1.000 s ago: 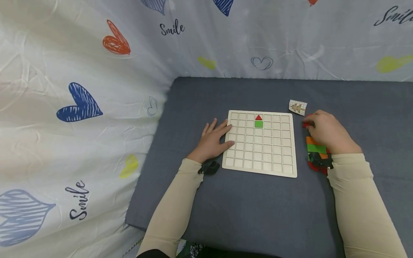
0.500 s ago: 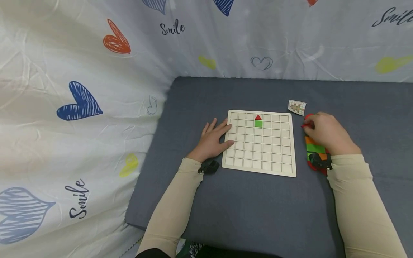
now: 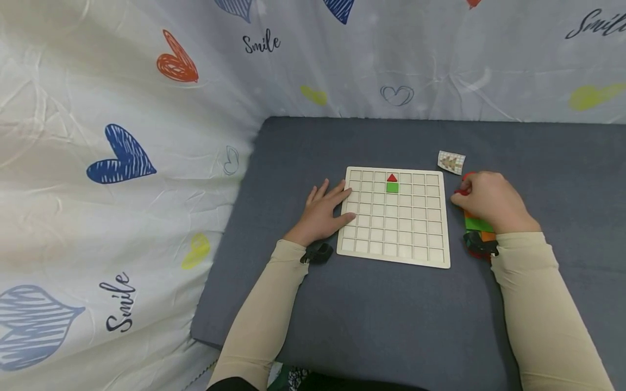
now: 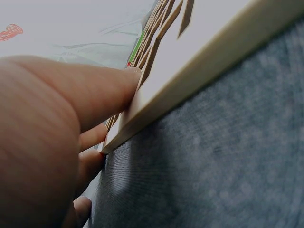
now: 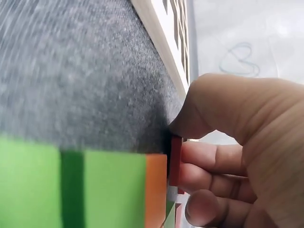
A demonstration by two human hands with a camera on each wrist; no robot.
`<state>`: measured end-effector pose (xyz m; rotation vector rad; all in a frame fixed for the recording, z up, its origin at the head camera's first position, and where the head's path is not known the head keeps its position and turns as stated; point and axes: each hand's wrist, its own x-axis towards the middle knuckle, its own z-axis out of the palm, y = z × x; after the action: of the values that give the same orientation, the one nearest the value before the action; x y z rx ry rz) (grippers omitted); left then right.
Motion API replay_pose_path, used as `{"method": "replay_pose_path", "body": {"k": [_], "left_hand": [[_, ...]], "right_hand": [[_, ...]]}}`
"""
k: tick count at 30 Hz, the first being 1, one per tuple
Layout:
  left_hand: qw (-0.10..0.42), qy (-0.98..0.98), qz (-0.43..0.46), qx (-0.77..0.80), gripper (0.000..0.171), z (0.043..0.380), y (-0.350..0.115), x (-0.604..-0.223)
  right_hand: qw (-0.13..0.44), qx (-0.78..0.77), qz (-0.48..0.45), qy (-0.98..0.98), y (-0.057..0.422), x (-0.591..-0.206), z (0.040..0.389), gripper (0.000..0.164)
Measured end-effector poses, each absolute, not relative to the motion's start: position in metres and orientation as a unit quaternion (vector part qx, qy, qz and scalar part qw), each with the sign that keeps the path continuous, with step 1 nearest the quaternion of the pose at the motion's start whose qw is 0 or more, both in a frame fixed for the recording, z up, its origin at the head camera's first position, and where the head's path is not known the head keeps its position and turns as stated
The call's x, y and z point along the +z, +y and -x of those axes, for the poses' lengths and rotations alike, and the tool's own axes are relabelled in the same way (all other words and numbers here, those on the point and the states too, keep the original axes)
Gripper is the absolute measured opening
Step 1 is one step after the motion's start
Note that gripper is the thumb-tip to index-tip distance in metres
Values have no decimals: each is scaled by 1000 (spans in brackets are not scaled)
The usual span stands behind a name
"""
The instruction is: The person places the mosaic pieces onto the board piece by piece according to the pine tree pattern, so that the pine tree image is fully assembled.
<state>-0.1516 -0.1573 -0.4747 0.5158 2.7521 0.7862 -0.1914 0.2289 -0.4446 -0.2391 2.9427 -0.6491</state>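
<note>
A pale wooden grid board [image 3: 411,260] lies flat on the grey cloth. One red triangle [image 3: 392,178] and, just below it, a green square [image 3: 392,188] sit in its upper cells. The left hand [image 3: 320,217] rests on the board's left edge with fingers spread, the thumb on the top face in the left wrist view. Right of the board, the right hand [image 3: 494,201] pinches a red block [image 5: 175,161] between thumb and fingers. Green blocks [image 5: 33,185] and an orange block [image 5: 156,190] lie under and beside that hand, which partly hides them.
A small printed card [image 3: 451,162] with a grid picture lies beyond the board's upper right corner. Grey cloth [image 3: 391,315] covers the table. White printed curtains [image 3: 146,217] hang along the left and back sides.
The right hand has shifted slightly left toward the board, with the red block now between its fingers. The left hand and the pieces on the board have stayed put.
</note>
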Motion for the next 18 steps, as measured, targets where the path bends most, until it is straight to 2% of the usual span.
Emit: {"method": "replay_pose_path", "body": {"k": [9,18], "left_hand": [[115,940,-176,270,71,152,-157,-475],[116,941,-177,264,71,151,-157,-474]], "right_hand": [[37,-194,73,978,216,-442,194,34],[32,-220,77,972,185,-438,200,27]]}}
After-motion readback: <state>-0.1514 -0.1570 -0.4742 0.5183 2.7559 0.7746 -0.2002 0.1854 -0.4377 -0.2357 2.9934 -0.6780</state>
